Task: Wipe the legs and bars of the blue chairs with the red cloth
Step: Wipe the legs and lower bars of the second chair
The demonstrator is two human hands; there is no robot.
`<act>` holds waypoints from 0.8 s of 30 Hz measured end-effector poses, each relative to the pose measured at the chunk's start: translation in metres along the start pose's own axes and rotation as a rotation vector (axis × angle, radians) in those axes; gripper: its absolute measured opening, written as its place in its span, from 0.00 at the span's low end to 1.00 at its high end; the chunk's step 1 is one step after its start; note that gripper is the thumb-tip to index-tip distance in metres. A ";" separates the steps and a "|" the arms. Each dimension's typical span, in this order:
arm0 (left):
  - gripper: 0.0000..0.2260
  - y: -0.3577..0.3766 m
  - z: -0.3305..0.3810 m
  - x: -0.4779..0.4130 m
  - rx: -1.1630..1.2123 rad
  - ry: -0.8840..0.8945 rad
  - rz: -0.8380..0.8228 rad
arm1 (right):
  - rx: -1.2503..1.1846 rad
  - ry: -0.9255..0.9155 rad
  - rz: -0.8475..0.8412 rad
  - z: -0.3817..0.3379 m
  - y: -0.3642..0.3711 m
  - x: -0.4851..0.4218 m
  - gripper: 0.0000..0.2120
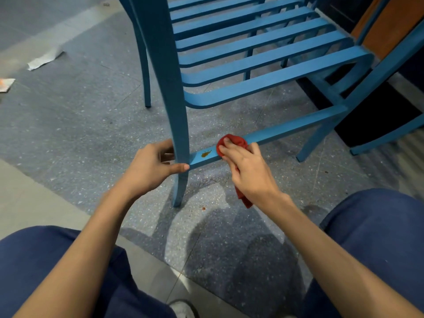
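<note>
A blue slatted chair (263, 58) stands on the floor in front of me. My left hand (149, 166) grips its near leg (174, 111) just where the low side bar (286, 131) joins it. My right hand (247, 166) holds the red cloth (231, 142) bunched against the top of that bar, with a tail of cloth hanging below my palm. A small brown stain (205, 154) sits on the bar between the leg and the cloth.
A second blue chair (390, 72) stands close on the right, against an orange and dark panel (394, 24). Scraps of paper (43, 59) lie on the speckled floor (80, 115) at the left. My knees in blue trousers (376, 228) frame the bottom.
</note>
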State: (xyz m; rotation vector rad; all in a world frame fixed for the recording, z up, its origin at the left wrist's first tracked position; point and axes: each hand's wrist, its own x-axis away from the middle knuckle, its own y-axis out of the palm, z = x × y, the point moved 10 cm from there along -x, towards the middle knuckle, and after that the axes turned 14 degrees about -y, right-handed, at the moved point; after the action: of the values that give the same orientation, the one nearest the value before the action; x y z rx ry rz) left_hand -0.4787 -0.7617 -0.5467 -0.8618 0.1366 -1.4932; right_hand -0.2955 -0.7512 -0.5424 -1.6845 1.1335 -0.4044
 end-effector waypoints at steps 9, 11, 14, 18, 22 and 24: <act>0.17 -0.005 0.003 -0.002 -0.076 0.025 0.073 | 0.154 0.236 0.126 0.037 -0.028 -0.007 0.15; 0.16 -0.006 0.005 -0.003 -0.093 0.034 0.084 | 0.167 0.245 0.089 0.018 -0.017 -0.010 0.17; 0.16 -0.007 0.005 -0.004 -0.085 0.032 0.075 | 0.102 0.186 0.049 -0.007 0.006 -0.011 0.20; 0.16 -0.008 0.004 -0.007 -0.088 0.028 0.056 | -0.006 0.048 -0.070 -0.022 0.018 -0.001 0.21; 0.17 -0.007 0.004 -0.008 -0.078 0.024 0.034 | 0.003 0.041 -0.060 0.005 -0.005 0.003 0.20; 0.16 -0.008 0.004 -0.008 -0.081 0.017 0.035 | 0.052 0.115 0.041 0.021 -0.021 -0.002 0.17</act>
State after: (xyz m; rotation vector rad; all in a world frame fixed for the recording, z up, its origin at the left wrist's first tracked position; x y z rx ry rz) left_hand -0.4840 -0.7516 -0.5425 -0.9069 0.2248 -1.4710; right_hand -0.2710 -0.7371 -0.5326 -1.6068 1.2296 -0.5058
